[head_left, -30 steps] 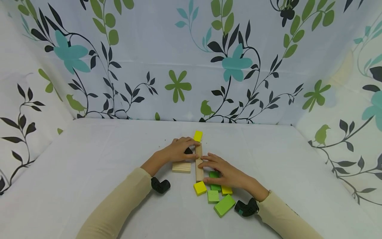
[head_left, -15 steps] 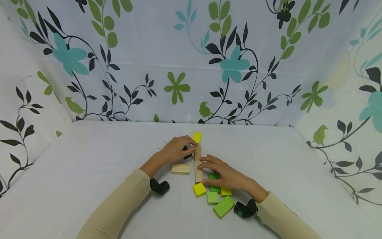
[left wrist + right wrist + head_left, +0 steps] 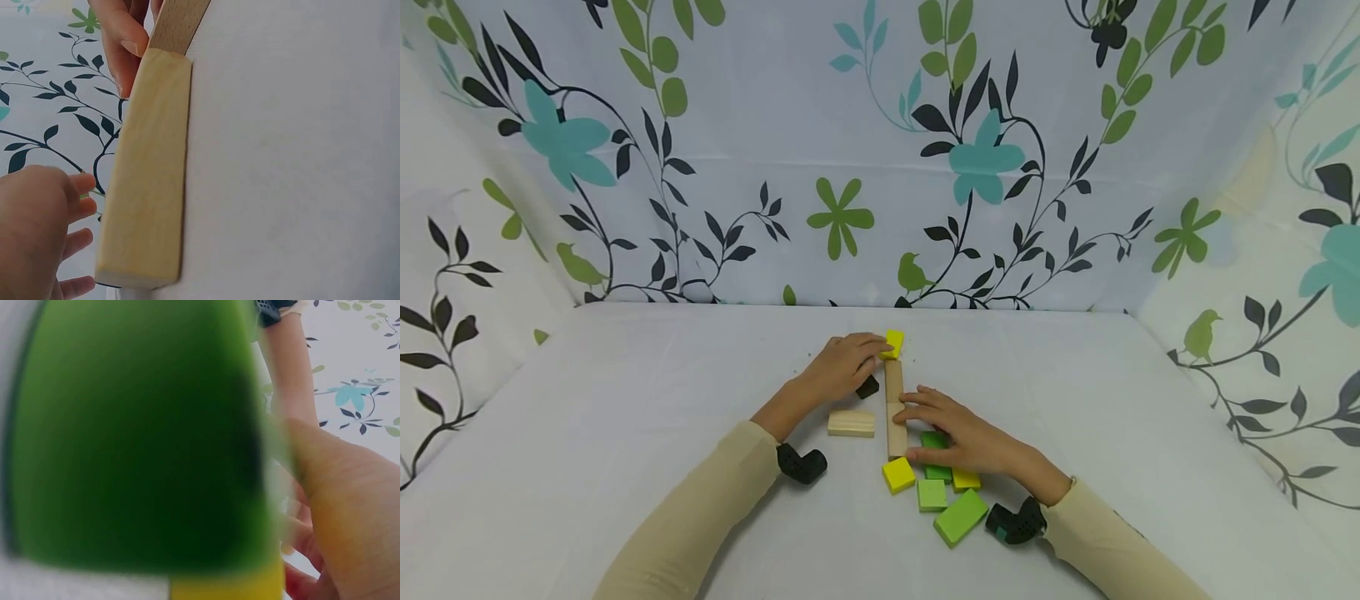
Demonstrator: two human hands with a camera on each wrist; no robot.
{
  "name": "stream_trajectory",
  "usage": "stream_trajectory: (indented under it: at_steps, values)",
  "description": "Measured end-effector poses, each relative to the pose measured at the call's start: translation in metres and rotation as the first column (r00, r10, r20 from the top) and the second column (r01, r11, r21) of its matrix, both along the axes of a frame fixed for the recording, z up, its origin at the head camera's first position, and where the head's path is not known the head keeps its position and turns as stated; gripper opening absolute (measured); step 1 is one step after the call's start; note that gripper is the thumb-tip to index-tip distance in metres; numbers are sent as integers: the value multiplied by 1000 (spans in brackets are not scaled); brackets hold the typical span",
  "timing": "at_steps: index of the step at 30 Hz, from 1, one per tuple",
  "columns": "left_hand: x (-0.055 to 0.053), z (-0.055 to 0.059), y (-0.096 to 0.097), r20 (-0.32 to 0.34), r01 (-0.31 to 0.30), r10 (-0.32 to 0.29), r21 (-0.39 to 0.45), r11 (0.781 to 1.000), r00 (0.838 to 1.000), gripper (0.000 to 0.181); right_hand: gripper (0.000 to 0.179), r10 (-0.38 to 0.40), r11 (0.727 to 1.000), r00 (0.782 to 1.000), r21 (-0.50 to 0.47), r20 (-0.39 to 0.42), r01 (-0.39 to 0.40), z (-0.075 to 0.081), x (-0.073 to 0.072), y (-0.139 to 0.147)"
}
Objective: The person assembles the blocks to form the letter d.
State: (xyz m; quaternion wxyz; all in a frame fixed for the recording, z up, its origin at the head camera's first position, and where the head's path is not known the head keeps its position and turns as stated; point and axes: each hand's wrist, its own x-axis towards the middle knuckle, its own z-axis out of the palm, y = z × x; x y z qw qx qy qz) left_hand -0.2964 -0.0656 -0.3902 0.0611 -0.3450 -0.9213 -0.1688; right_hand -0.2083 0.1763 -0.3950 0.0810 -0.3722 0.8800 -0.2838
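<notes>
My left hand (image 3: 841,367) reaches to the far end of a row of blocks, its fingertips on a yellow block (image 3: 895,340). Two plain wooden blocks (image 3: 895,383) lie end to end below that block. My right hand (image 3: 955,429) rests along the right side of the nearer wooden block (image 3: 897,437), fingers fairly straight and touching its edge. A second yellow block (image 3: 898,475) lies at the row's near end. In the left wrist view, the left hand (image 3: 37,231) shows loose fingers beside a large wooden block (image 3: 147,175); the right hand's fingers (image 3: 122,37) appear above.
Loose wooden blocks (image 3: 852,423) lie left of the row. A small black piece (image 3: 867,387) sits under the left hand. Near the right hand are a dark green block (image 3: 936,472), another yellow block (image 3: 967,479) and light green blocks (image 3: 961,517). A patterned cloth (image 3: 715,150) hangs behind.
My left hand has left the far wooden block and moved up to the yellow block at the far end. The right hand stays in place at the nearer wooden block.
</notes>
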Motion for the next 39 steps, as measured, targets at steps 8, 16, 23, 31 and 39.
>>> stream_trajectory:
  at_steps: [8, 16, 23, 31, 39]
  values:
    - [-2, -1, 0, 54, 8, -3, -95, 995, 999, 41, 44, 12, 1000, 1000, -5, -19, -12, 2, 1, -1]
    - [-1, -1, 0, 51, 26, -22, -74, 997, 998, 40, 45, -3, 1000, 1000, 2, 0, 3, 2, 1, -1]
    - [1, 0, 1, 43, 26, -24, -58, 998, 999, 39, 46, -7, 1000, 1000, 10, 4, 7, 5, 1, -1]
    - [6, 2, 2, 35, 24, -22, -52, 998, 999, 37, 46, -15, 1000, 1000, 13, 9, 14, 5, 2, -1]
    - [10, 3, -3, 27, -30, 32, -74, 997, 999, 36, 46, -18, 1000, 1000, 12, 19, 18, 6, 2, -1]
